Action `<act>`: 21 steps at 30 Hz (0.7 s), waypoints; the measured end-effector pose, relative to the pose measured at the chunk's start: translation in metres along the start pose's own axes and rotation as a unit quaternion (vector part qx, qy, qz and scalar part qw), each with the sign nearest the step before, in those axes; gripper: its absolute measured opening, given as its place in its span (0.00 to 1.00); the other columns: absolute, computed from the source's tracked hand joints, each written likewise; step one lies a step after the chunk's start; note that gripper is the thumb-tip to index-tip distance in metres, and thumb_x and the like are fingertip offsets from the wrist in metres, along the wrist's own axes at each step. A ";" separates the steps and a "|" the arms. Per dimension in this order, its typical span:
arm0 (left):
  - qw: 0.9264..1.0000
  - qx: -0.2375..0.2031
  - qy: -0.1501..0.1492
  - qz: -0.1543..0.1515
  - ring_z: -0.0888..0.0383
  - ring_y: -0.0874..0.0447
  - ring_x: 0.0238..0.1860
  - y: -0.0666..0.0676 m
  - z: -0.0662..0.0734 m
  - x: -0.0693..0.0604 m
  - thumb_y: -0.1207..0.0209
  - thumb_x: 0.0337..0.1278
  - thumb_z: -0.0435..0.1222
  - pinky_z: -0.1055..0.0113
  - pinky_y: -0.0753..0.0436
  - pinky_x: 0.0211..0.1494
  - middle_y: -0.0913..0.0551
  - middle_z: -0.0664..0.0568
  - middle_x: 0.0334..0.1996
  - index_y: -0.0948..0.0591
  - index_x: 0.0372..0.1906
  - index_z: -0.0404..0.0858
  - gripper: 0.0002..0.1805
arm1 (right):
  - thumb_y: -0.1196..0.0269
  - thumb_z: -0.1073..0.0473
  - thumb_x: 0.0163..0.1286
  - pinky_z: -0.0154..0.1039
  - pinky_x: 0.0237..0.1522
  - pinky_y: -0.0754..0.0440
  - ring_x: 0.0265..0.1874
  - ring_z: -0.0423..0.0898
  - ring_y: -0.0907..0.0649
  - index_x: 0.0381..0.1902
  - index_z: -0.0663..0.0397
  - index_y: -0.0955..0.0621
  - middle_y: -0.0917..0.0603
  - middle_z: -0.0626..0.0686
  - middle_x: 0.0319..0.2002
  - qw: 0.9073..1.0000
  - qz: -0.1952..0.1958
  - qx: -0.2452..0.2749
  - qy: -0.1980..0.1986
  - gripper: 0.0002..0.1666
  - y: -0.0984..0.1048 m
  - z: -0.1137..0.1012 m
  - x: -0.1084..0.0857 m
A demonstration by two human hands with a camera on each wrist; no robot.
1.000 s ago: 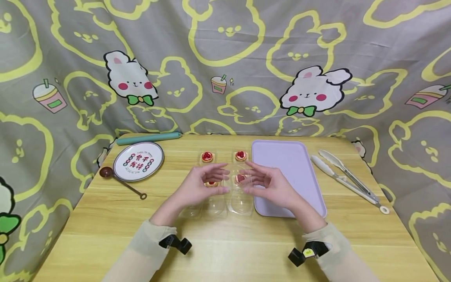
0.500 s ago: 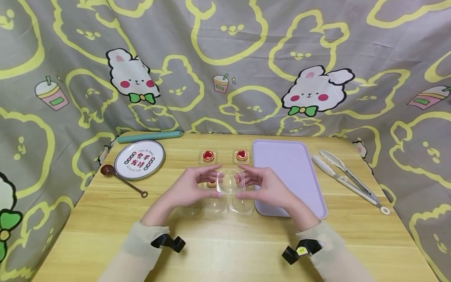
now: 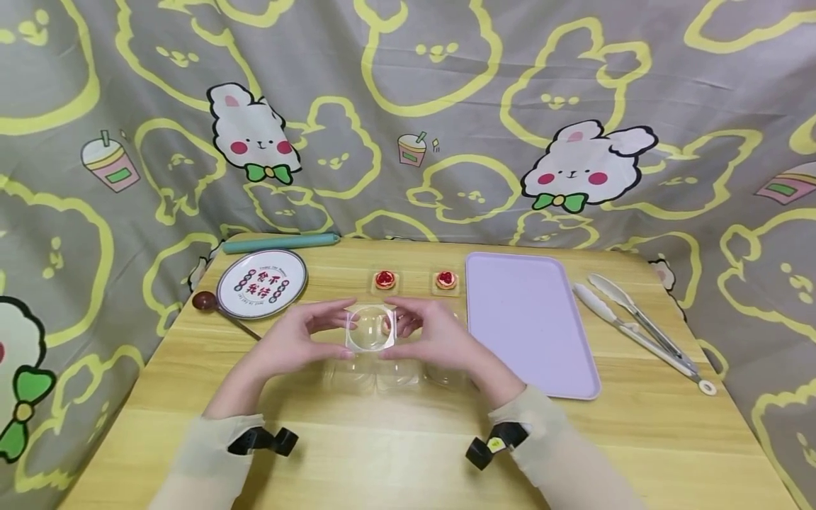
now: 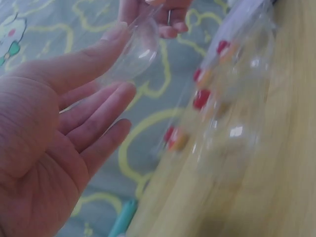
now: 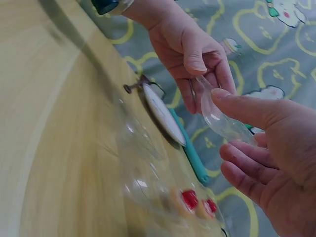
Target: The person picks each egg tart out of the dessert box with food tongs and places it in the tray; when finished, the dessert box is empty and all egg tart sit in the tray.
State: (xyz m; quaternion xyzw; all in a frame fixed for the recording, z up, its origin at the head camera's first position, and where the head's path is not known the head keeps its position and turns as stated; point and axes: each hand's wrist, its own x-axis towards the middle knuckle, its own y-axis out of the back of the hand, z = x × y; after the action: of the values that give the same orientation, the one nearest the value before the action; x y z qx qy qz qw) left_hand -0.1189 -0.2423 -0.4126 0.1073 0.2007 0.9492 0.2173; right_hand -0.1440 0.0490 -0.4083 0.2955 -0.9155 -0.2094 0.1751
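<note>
A clear domed plastic lid is held up above the table between both hands. The left hand pinches its left edge between thumb and fingers, and the right hand pinches its right edge. In the right wrist view the lid stands clear of the table. Two red-topped tarts sit on clear bases behind the hands. More tarts show in the left wrist view, partly hidden in the head view. Clear plastic pieces lie below the hands.
A purple tray lies to the right, with tongs beyond it. At the left are a round plate, a brown ladle and a teal roll. A patterned cloth hangs behind the table.
Both hands have moved left with the clear lid, which now shows between them. The head view has shifted slightly.
</note>
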 end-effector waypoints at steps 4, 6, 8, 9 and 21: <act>1.000 0.010 0.002 0.019 0.52 0.12 0.57 0.013 -0.009 -0.015 0.18 0.48 0.33 0.62 0.18 0.65 0.12 0.47 0.57 0.24 0.74 0.35 0.45 | 0.14 0.55 0.53 0.44 0.45 0.12 0.39 0.50 0.14 0.72 0.65 0.24 0.13 0.51 0.42 1.000 -0.011 -0.014 -0.002 0.52 -0.018 -0.006 0.013; 1.000 0.012 0.004 0.024 0.51 0.12 0.56 0.018 -0.013 -0.023 0.18 0.47 0.32 0.63 0.17 0.63 0.12 0.45 0.57 0.24 0.74 0.34 0.45 | 0.14 0.55 0.53 0.41 0.44 0.12 0.39 0.47 0.14 0.72 0.65 0.24 0.14 0.52 0.44 1.000 -0.017 -0.023 0.003 0.52 -0.028 -0.007 0.019; 1.000 0.013 0.010 0.027 0.50 0.12 0.56 0.023 -0.016 -0.030 0.18 0.47 0.32 0.62 0.17 0.63 0.12 0.45 0.56 0.24 0.73 0.33 0.45 | 0.14 0.55 0.53 0.39 0.44 0.12 0.39 0.46 0.14 0.72 0.65 0.24 0.14 0.54 0.47 0.999 -0.022 -0.034 0.007 0.52 -0.037 -0.008 0.025; 0.999 0.013 0.015 0.028 0.49 0.12 0.56 0.026 -0.017 -0.033 0.18 0.48 0.32 0.61 0.16 0.62 0.12 0.45 0.56 0.24 0.73 0.32 0.45 | 0.14 0.55 0.53 0.39 0.44 0.12 0.40 0.46 0.14 0.71 0.65 0.24 0.14 0.54 0.47 0.999 -0.025 -0.038 0.007 0.52 -0.041 -0.008 0.027; 0.997 0.031 0.063 0.030 0.43 0.12 0.53 0.046 -0.039 -0.065 0.20 0.49 0.32 0.62 0.14 0.60 0.12 0.43 0.54 0.26 0.73 0.29 0.44 | 0.15 0.42 0.54 0.28 0.48 0.19 0.44 0.40 0.17 0.70 0.61 0.21 0.14 0.51 0.52 0.989 -0.056 -0.134 0.005 0.52 -0.082 -0.010 0.051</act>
State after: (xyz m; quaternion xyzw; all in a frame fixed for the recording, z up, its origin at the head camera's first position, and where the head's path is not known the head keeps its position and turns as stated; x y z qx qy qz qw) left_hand -0.0896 -0.3233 -0.4355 0.0597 0.2403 0.9534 0.1722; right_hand -0.1397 -0.0457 -0.4298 0.3209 -0.8603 -0.3385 0.2058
